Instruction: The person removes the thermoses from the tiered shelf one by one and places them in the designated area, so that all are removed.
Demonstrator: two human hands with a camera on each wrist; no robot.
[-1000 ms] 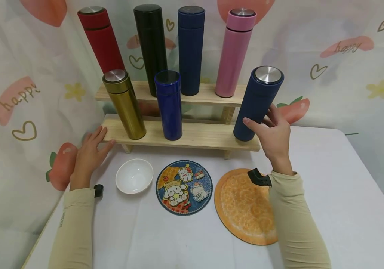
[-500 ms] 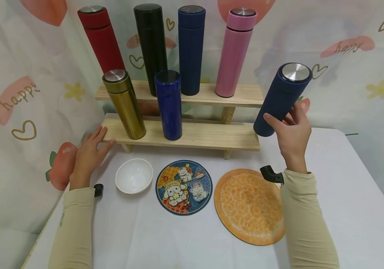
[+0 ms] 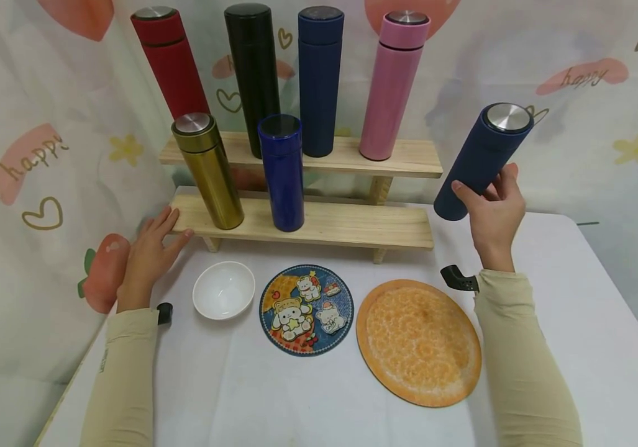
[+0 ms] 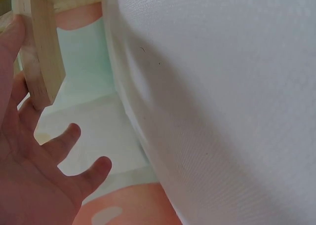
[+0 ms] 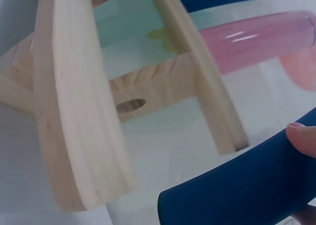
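Observation:
My right hand [image 3: 497,214] grips a navy thermos [image 3: 483,158] with a silver lid. The thermos tilts to the right, off the shelf, just past its right end. In the right wrist view, the lower part of the navy thermos [image 5: 237,185] slants beside the shelf ends, and a fingertip [image 5: 302,138] presses its side. My left hand [image 3: 151,254] rests at the left end of the wooden two-tier shelf [image 3: 352,225]. Seen from the left wrist, the thumb and nearest fingers touch the board's end [image 4: 42,52], while two other fingers stretch out free.
On the lower tier stand a gold thermos [image 3: 212,180] and a glossy blue one [image 3: 286,186]. Red [image 3: 170,68], black [image 3: 254,81], navy [image 3: 320,87] and pink [image 3: 394,93] thermoses fill the upper tier. A white bowl [image 3: 223,290], cartoon mat [image 3: 287,285] and orange round mat [image 3: 419,341] lie in front.
My right hand has lifted the navy thermos off the lower tier's right end and carried it rightward, tilting it more. The left hand has stayed at the shelf end.

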